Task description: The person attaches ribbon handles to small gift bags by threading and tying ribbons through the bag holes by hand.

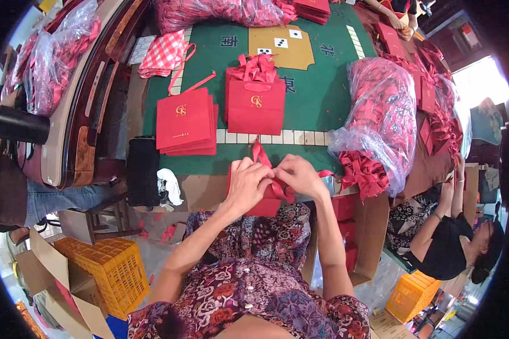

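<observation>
Just in front of my body, at the table's near edge, is a small red paper gift bag (264,209), partly hidden by my hands. A red ribbon (258,152) sticks up from it. My left hand (247,183) is closed, its thumb and fingers pinching the ribbon. Close beside it, my right hand (301,176) also pinches the ribbon, and a loose end shows past its wrist. Beyond my hands stands a group of red gift bags (255,116) with ribbons at their tops. Flat red bags (185,121) lie stacked to the left.
Clear plastic sacks of red ribbons (382,107) sit on the green table (316,113) at right. Red-and-white checked bags (163,53) lie far left. A black cylinder (143,169) and white cloth (169,186) are near left. A co-worker (455,243) sits at right, beside cardboard boxes (373,243).
</observation>
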Demonstrator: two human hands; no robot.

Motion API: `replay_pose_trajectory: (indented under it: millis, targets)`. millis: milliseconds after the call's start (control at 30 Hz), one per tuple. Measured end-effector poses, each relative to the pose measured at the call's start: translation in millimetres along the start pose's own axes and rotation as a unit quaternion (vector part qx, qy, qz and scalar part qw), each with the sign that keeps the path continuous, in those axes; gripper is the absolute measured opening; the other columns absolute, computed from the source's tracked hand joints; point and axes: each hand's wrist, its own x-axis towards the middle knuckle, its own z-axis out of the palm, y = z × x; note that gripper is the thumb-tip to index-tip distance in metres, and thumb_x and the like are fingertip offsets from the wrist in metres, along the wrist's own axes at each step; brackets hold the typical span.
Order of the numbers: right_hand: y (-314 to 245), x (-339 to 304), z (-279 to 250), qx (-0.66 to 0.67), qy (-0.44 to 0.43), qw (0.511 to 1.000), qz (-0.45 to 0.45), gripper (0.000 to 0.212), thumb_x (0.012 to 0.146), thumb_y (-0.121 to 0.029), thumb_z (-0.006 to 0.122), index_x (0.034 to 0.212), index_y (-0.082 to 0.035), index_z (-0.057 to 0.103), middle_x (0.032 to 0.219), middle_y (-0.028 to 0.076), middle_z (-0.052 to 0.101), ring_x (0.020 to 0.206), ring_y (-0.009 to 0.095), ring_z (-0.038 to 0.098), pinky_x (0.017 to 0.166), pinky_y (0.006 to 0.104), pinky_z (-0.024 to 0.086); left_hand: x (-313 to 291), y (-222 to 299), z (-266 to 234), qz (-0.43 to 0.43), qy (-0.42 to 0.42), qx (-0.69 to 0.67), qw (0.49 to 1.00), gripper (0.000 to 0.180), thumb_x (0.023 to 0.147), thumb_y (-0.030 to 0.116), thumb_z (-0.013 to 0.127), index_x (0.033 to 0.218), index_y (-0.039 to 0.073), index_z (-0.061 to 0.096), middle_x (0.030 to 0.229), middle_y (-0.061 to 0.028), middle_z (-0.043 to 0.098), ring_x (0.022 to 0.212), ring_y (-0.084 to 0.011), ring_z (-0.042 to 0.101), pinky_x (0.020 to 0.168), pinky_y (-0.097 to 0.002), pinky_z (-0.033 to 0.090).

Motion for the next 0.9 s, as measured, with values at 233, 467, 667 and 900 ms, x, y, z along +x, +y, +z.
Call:
replay_pose_trajectory:
  millis: [233,467,667,900]
  targets:
    - [4.8,16.6,2.3,0.189,-0.015,0.975,0.116,0.014,0.079,-0.015,0.072,0.081,-0.002,0.075,0.082,0.009,0.065,0.08,0.018,0.065,0.075,0.0319,0.05,5.5,-0.1,-3.7,0.053,0.04,0.041,0.997,0.012,0.077,0.012,0.075,0.085,0.013,0.067,0.08,0.0003,0.064,0.08,-0.0228,0.053,0.079,-0.0376,0.036]
    - [32.1,33.1,18.1,0.161,0.226,0.952,0.127,0.023,0.085,-0.022,0.071,0.085,0.001,0.074,0.08,0.01,0.07,0.073,0.014,0.064,0.068,0.0293,0.049,8.7,5.6,-7.8,0.023,-0.043,-0.03,0.998,0.017,0.076,0.016,0.079,0.087,0.013,0.067,0.078,0.0006,0.067,0.079,-0.0211,0.056,0.079,-0.0374,0.036]
    - [28.9,3.3,2.8,0.091,0.213,0.97,0.067,0.028,0.096,-0.025,0.064,0.097,0.001,0.072,0.084,0.013,0.067,0.077,0.02,0.064,0.072,0.0329,0.049,16.5,-8.2,-14.6,-0.07,-0.032,-0.023,0.997,0.018,0.076,0.015,0.078,0.091,0.012,0.068,0.084,-0.0004,0.069,0.083,-0.0228,0.059,0.082,-0.0384,0.038]
    - [-2.9,-45.5,-5.6,-0.019,0.037,0.999,-0.007,0.031,0.09,-0.026,0.068,0.106,0.0,0.065,0.1,0.018,0.067,0.099,0.037,0.063,0.086,0.042,0.05,25.1,-19.8,-7.6,-0.1,-0.026,-0.011,0.995,0.018,0.077,0.017,0.078,0.091,0.012,0.068,0.086,-0.0004,0.071,0.086,-0.0219,0.061,0.083,-0.0396,0.038]
